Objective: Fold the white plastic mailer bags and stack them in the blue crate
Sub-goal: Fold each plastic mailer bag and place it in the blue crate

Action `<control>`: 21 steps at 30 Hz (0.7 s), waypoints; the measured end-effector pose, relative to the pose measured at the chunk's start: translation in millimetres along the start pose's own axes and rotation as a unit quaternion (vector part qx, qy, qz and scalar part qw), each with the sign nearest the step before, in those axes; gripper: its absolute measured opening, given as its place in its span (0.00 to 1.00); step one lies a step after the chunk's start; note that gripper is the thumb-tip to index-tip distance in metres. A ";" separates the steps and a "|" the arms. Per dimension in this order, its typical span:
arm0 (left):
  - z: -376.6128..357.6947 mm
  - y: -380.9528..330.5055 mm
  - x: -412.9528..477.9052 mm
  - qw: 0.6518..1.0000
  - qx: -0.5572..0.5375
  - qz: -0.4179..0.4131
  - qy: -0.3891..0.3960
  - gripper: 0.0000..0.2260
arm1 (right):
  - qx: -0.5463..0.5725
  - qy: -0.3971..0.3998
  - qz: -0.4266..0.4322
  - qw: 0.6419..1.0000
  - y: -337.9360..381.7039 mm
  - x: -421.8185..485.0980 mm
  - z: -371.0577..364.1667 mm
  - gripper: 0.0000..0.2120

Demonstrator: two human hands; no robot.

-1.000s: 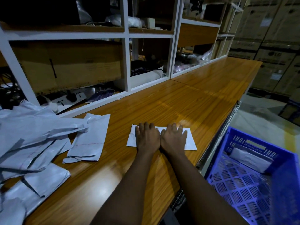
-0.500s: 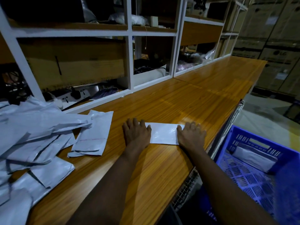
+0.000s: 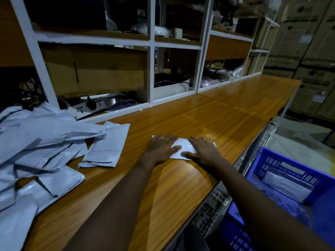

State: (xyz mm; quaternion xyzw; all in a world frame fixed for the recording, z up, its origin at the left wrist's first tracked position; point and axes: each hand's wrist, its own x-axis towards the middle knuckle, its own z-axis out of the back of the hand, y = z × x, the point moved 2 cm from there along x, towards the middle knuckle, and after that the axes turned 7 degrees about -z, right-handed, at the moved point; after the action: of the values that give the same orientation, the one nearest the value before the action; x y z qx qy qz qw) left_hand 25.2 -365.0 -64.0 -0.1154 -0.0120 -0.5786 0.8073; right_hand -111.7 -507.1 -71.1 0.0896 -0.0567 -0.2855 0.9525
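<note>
Our left hand (image 3: 161, 149) and right hand (image 3: 204, 151) have slid inward, pressing flat-fingered on the bag (image 3: 184, 146); crate (image 3: 268, 160) nearest our right.

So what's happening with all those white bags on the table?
A person is folding white plastic mailer bags on a wooden table. Both the left hand and the right hand lie flat on one folded bag, pressing it down. A messy pile of bags waits on the left side of the table. To the right, below the table edge, sits a blue crate with a finished bag already inside.
</note>
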 end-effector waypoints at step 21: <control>-7.0 -10.7 -3.4 0.987 0.028 -0.082 -0.135 0.20 | 0.041 -0.130 0.054 0.989 5.6 -9.6 -5.6 0.34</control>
State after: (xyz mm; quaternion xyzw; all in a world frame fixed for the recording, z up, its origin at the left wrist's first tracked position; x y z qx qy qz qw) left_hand 13.2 -366.5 -69.4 -0.1682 -0.1468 -0.6211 0.7512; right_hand -115.8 -496.4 -75.9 0.0871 -0.1963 -0.2399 0.9467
